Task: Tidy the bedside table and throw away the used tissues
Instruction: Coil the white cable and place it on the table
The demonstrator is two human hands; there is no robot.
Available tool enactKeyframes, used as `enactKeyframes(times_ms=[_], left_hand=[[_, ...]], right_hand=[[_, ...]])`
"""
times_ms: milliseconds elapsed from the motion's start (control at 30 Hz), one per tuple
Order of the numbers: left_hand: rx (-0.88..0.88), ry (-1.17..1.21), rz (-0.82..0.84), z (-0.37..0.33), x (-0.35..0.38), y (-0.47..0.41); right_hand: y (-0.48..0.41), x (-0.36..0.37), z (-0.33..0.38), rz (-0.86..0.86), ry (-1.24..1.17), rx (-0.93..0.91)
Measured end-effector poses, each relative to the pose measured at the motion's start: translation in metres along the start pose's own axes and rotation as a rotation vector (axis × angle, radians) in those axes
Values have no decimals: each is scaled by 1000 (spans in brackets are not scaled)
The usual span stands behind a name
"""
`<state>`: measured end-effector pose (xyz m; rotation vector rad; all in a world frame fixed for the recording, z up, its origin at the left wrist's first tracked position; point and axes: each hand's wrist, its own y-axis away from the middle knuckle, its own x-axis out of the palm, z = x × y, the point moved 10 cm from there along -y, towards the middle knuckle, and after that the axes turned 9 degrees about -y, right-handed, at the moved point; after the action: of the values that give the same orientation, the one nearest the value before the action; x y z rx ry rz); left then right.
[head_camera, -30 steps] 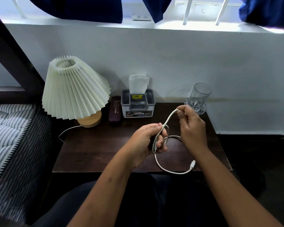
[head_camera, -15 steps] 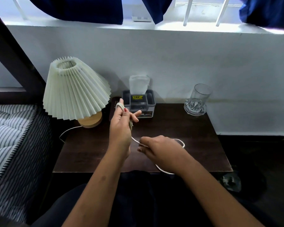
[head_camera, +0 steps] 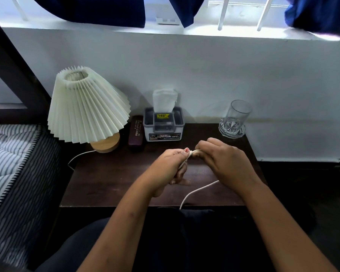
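Note:
A white charging cable (head_camera: 199, 190) is wound around the fingers of my left hand (head_camera: 170, 166), which is closed on the coil above the dark wooden bedside table (head_camera: 110, 177). My right hand (head_camera: 222, 159) touches the left at the fingertips and pinches the cable there. A loose tail of cable hangs from under my right hand down over the table's front edge. At the back of the table stands a grey tissue box (head_camera: 164, 124) with a white tissue sticking up. No loose used tissues are in sight.
A pleated white lamp (head_camera: 86, 107) on a wooden base stands at the back left, its cord trailing off the left edge. A dark glasses case (head_camera: 136, 132) lies beside the tissue box. A clear glass on a glass coaster (head_camera: 236, 119) sits back right. A striped mattress (head_camera: 10, 160) is at left.
My left hand dropped from near the tissue box to the table's middle with the coil. My right hand rose to meet it, and the loose cable tail grew shorter.

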<state>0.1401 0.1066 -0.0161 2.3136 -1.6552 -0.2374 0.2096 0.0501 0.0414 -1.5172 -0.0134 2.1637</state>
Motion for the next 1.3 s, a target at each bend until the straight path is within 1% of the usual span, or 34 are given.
enactKeyframes(times_ms=[67,133,200,267,333,433,500,567,600,633,667,733,800,867,900,967,1033,1067,1133,1233,1300], left_hand=[[-40,33,70,1,5,3],[-38,88,126,-1,7,7],[-7,156,169,-6,7,9],[57,269,177,-14,6,12],[145,433,118,-22,-1,11],[301,586,-52,-32,-21,11],[364,628,-193,-33,-39,13],[395,626,-342,-29,-60,15],[409,590,-409,-28,-69,16],[429,499,-480,-29,-78,19],[450,343,-563,-30,-87,22],[463,-54,-720,-36,-98,29],[419,-345,-788,-35,-100,29],[311,-504,-756,-27,-96,24],[245,-553,-704,-21,-91,21],[117,-555,-521,-4,-75,9],[10,-460,-289,13,-52,0],[-28,-421,-207,17,-43,-1],[-62,-302,-134,16,-34,0],[-11,-55,-4,3,-18,4],[62,102,104,-9,-7,10]], right_hand=[[0,-1,2,-13,57,5],[0,-3,-2,-24,34,35],[-1,-1,-6,-27,-15,79],[-1,8,-13,3,-104,146],[-1,26,-13,75,-210,204],[0,60,-1,233,-362,249],[6,86,10,368,-367,259],[14,107,21,509,-293,230],[17,110,27,540,-277,204],[17,109,31,537,-264,170],[16,104,34,513,-233,128],[11,87,41,435,-133,24],[6,62,43,315,-99,-36],[3,35,40,171,-85,-58],[1,21,36,102,-99,-62],[0,2,22,0,-160,-47],[-1,-12,7,-67,-214,-21],[-2,-17,2,-97,-228,-11],[-1,-27,-8,-160,-257,21],[0,-34,-17,-224,-258,70],[-2,-27,-20,-216,-257,102]])
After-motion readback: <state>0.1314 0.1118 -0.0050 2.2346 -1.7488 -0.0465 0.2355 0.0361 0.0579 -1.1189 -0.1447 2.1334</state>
